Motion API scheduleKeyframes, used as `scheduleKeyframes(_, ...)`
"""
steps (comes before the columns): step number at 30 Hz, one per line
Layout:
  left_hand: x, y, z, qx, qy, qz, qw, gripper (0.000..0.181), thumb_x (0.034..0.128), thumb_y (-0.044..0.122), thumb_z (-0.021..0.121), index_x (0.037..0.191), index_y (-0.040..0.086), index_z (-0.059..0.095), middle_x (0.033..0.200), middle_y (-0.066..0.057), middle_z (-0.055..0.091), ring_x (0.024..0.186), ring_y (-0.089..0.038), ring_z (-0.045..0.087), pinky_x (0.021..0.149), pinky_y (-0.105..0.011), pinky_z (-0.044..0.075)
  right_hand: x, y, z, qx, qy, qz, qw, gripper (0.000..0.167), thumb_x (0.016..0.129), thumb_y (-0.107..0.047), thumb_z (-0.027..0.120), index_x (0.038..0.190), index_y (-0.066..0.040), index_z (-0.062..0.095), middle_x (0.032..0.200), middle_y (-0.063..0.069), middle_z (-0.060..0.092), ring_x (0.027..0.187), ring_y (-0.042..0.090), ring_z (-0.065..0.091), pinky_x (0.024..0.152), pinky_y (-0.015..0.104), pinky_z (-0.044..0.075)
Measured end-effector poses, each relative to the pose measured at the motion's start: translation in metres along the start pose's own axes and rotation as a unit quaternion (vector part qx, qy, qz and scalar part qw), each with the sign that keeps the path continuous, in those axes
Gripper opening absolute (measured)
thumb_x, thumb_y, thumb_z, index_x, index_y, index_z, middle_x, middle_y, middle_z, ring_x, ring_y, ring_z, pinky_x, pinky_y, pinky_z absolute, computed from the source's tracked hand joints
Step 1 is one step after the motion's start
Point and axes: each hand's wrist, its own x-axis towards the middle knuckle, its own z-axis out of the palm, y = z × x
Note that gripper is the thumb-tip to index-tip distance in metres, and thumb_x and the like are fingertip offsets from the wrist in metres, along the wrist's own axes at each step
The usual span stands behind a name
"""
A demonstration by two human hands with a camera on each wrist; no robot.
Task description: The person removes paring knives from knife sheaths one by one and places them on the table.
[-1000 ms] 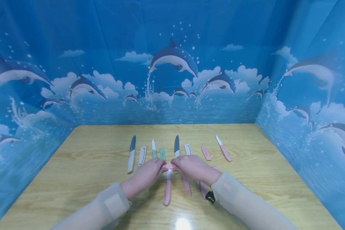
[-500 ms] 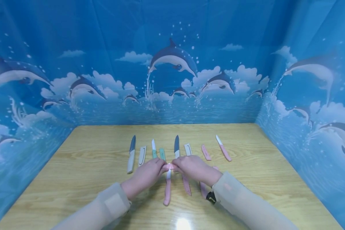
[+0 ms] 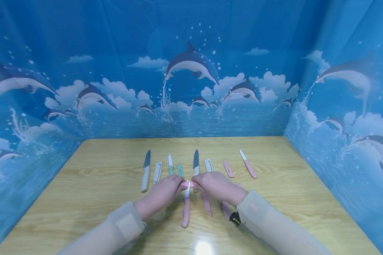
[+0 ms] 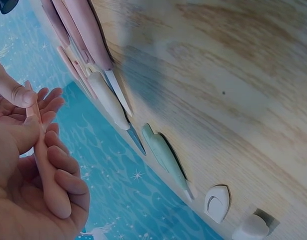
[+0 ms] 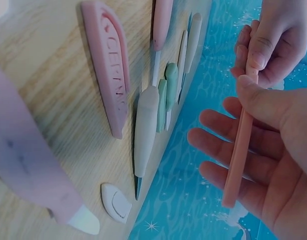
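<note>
Above the table's middle, my left hand [image 3: 161,194] and right hand [image 3: 218,186] meet over a small pink knife. The left hand's fingers curl round its smooth handle [image 4: 53,187], with the thumb laid along it. My right hand pinches the flat pink sheath [image 5: 237,160] between thumb and fingers, its other fingers spread behind. Sheath and handle are in line, end to end; how far the blade is inside is hidden by the thumbs. Below the hands lies a larger pink knife [image 3: 186,214], with a pink sheath [image 3: 207,206] to its right.
On the wooden table [image 3: 99,198] lie a white-handled knife [image 3: 145,173], white sheath [image 3: 157,173], green knife [image 3: 170,164], green sheath [image 3: 180,171], another white-handled knife [image 3: 196,161], white sheath [image 3: 208,165], pink sheath [image 3: 228,169] and pink knife [image 3: 249,166]. Another pink knife [image 3: 225,209] lies partly under the right wrist.
Almost nothing differs. Both hands stay together over the same spot, with the pink knife and sheath held between them; the right sleeve shifts very slightly.
</note>
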Motion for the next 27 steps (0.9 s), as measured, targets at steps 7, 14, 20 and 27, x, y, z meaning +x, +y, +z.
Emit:
scheduleKeyframes(7,-0.0003,-0.0006,-0.0003,0.002,0.002,0.003,1.0000,0.029,0.0993,0.037,0.050,0.104,0.012,0.064,0.095,0.000,0.066,0.088,-0.014,0.064,0.077,-0.031,0.055,0.0005,0.0013,0.0008,0.004,-0.004,0.008,1.0000,0.025,0.100,-0.031,0.052,0.109,-0.015,0.068,0.091,-0.005,0.071,0.079,0.007,0.067,0.073,0.023,0.055)
scheduleKeyframes(14,-0.0021,-0.0011,-0.0023,0.002,0.008,0.012,0.9999,0.029,0.0997,0.036,0.050,0.104,0.011,0.064,0.094,0.000,0.066,0.087,-0.014,0.064,0.076,-0.030,0.055,0.0013,0.0027,0.0008,0.009,-0.008,0.014,0.9998,0.023,0.100,-0.030,0.053,0.109,-0.016,0.069,0.093,-0.005,0.071,0.080,0.007,0.067,0.073,0.022,0.055)
scheduleKeyframes(20,-0.0016,-0.0019,-0.0027,0.001,0.010,0.020,0.9998,0.027,0.0994,0.032,0.052,0.104,0.009,0.064,0.093,-0.001,0.065,0.086,-0.014,0.064,0.076,-0.030,0.055,0.0009,0.0032,0.0000,0.006,-0.002,0.008,0.9999,0.022,0.099,-0.030,0.053,0.106,-0.015,0.069,0.089,-0.006,0.070,0.078,0.006,0.066,0.072,0.022,0.055)
scheduleKeyframes(27,-0.0020,-0.0030,-0.0030,-0.006,0.014,0.018,0.9997,0.025,0.0990,0.031,0.053,0.103,0.009,0.064,0.092,-0.001,0.065,0.085,-0.014,0.063,0.075,-0.030,0.055,0.0022,0.0016,-0.0028,0.015,-0.008,0.020,0.9997,0.022,0.098,-0.030,0.055,0.106,-0.015,0.069,0.088,-0.006,0.070,0.075,0.006,0.065,0.071,0.021,0.054)
